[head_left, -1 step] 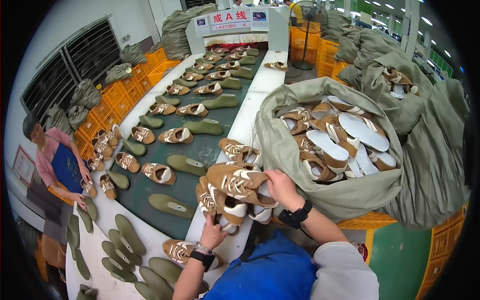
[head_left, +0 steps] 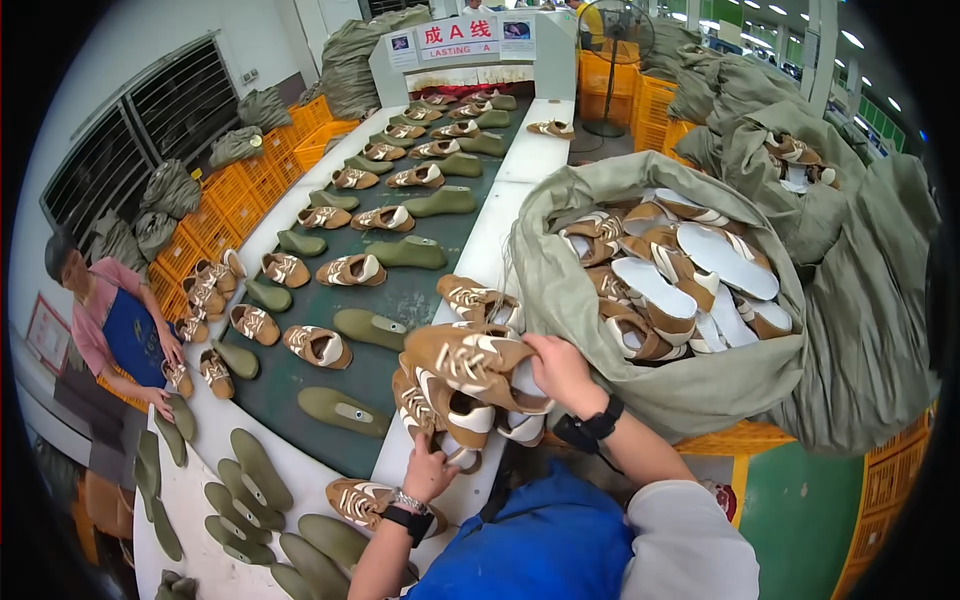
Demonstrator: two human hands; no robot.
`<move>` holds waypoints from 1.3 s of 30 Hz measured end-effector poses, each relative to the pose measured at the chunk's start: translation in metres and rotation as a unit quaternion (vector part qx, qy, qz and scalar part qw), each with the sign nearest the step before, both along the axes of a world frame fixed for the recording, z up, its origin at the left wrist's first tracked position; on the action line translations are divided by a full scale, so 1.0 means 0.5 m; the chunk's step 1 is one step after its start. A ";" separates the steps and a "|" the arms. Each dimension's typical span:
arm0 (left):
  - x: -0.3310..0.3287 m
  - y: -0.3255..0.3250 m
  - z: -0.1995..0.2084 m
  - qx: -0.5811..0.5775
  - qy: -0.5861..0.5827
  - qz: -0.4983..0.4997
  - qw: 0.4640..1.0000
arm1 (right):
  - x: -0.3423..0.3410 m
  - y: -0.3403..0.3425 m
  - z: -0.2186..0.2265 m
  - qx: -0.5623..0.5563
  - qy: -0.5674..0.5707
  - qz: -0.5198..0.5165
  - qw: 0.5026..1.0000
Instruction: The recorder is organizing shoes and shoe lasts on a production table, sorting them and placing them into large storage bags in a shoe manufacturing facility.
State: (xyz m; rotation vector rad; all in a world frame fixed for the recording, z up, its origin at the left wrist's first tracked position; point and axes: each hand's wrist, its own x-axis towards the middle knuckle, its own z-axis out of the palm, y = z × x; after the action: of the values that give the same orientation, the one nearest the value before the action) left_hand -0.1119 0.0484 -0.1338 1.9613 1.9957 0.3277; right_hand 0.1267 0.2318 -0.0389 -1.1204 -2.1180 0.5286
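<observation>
While the right hand [head_left: 562, 375] pinches the heel end of a brown shoe [head_left: 468, 358] just below the frame's centre, the left hand [head_left: 428, 475] touches the shoes underneath [head_left: 411, 400], its grip unclear, with a cloth sack [head_left: 560, 315] at centre right.

A bright blue garment [head_left: 530, 545], softly creased, covers the front of the body. The right sleeve [head_left: 690, 540] is pale grey and plain, ending near the elbow and leaving the forearm bare. Both hands are ungloved. Above the left hand [head_left: 428, 474] sit a silvery chain-like bracelet [head_left: 411, 500] and a wide black wristband [head_left: 408, 523]; above the right hand [head_left: 562, 368], a black strap [head_left: 602, 417] carries a small dark block [head_left: 574, 434].
</observation>
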 end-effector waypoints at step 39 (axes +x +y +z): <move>-0.011 -0.590 0.071 0.033 0.163 0.537 0.827 | -0.290 -0.345 -0.079 -0.049 -0.319 0.692 0.645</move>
State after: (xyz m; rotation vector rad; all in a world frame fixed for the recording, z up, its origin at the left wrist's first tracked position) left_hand -0.1172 -0.2464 -0.0981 0.7095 3.1780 0.3048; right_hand -0.0184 0.0595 -0.0783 0.7404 -3.3353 0.9674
